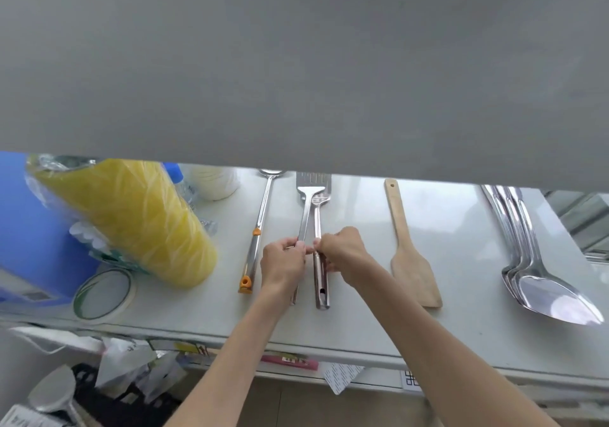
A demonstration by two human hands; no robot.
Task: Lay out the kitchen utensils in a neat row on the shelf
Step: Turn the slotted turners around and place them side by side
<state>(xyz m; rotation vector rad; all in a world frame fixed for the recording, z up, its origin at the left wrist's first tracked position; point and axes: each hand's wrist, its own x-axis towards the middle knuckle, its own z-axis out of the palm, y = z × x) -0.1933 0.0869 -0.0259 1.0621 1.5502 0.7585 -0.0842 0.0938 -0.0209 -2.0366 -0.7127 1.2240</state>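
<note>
While the left hand point(283, 261) pinches one slotted steel spatula point(308, 210) and the right hand point(341, 250) pinches its overlapping twin point(319, 248), seemingly to part them into the row on the white shelf point(461, 261), an upper ledge hides their blades' far ends.
</note>
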